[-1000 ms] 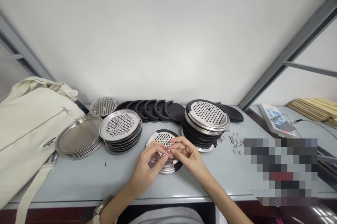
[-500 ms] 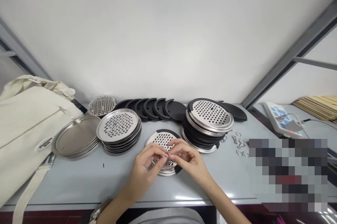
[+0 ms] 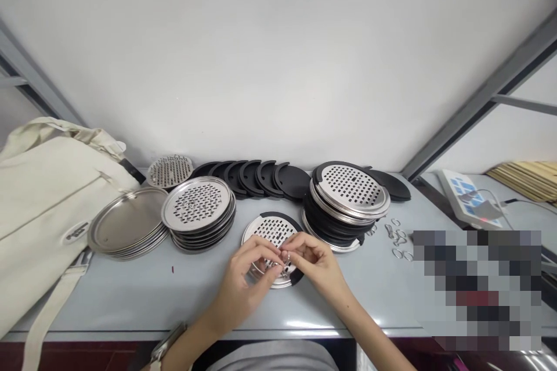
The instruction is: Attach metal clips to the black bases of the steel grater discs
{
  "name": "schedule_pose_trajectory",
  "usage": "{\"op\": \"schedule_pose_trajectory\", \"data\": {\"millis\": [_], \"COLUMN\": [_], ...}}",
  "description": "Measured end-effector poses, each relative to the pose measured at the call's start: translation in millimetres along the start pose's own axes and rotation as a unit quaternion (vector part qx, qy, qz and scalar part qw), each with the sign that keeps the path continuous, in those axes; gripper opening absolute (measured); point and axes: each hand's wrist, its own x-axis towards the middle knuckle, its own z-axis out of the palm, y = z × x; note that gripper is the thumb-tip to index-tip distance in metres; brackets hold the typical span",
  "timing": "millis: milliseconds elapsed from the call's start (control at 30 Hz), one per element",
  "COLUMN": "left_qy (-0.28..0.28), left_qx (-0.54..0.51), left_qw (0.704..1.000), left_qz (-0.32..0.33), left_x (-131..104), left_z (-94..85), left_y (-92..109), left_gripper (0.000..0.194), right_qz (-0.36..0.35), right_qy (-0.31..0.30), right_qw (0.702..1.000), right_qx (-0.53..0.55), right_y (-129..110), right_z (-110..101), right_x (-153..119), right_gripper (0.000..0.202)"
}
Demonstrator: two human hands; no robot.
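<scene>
Both hands meet above a round metal grater disc (image 3: 274, 229) with a black part around its right edge, lying on the table. My left hand (image 3: 248, 272) is closed in a pinch, thumb against fingers, on a small shiny metal ring. Close beside it, fingertips almost touching, my right hand (image 3: 315, 260) pinches a small silver ring (image 3: 286, 256). Whether these are two rings or linked parts of one is too small to tell. The hands cover the disc's near middle. To the right, several loose metal rings (image 3: 397, 234) lie on the table.
Right of the disc stands a tall stack of grater discs and black parts (image 3: 339, 214). At left are stacked graters (image 3: 198, 205), plain metal discs (image 3: 128, 223) and a cream bag (image 3: 52, 202). Black round covers (image 3: 291, 181) line the wall. A white-blue box (image 3: 467, 200) sits far right.
My fingers have shifted slightly to the right over the disc, and a silver ring now shows more plainly between them. The whole view has shifted a little.
</scene>
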Motion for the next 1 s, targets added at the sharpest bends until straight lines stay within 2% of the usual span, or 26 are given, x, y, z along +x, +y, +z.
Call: {"op": "schedule_pose_trajectory", "data": {"millis": [233,533,667,767,833,900,1000], "left_qy": [-0.003,0.029,0.032,0.027,0.023,0.022,0.022], "left_qx": [0.036,0.038,0.031,0.033,0.03,0.026,0.023], "left_qw": [0.999,0.999,0.999,0.999,0.999,0.999,0.999], "left_qz": [0.007,0.016,0.023,0.016,0.014,0.015,0.016], "left_x": [-1,-2,-1,-1,-2,-3,-3], "left_z": [2.0,4.0,3.3,3.0,2.7,2.5,2.1], "left_y": [0,-1,-3,-4,-3,-3,-2], "left_gripper": [0.012,0.012,0.013,0.015,0.016,0.015,0.013], "right_qz": [-0.013,0.016,-0.047,-0.129,-0.163,-0.169,-0.152], "right_qy": [0.012,-0.038,-0.031,-0.018,-0.02,-0.026,-0.037], "right_qw": [1.0,0.998,0.986,0.96,0.945,0.942,0.949], "right_qx": [0.009,-0.05,-0.157,-0.249,-0.283,-0.288,-0.275], "right_y": [1,-3,1,4,6,6,5], "right_z": [0,2,4,5,5,5,5], "right_x": [1,-1,-6,-10,-11,-12,-13], "right_gripper": [0.02,0.022,0.01,0.018,0.011,0.005,0.005]}}
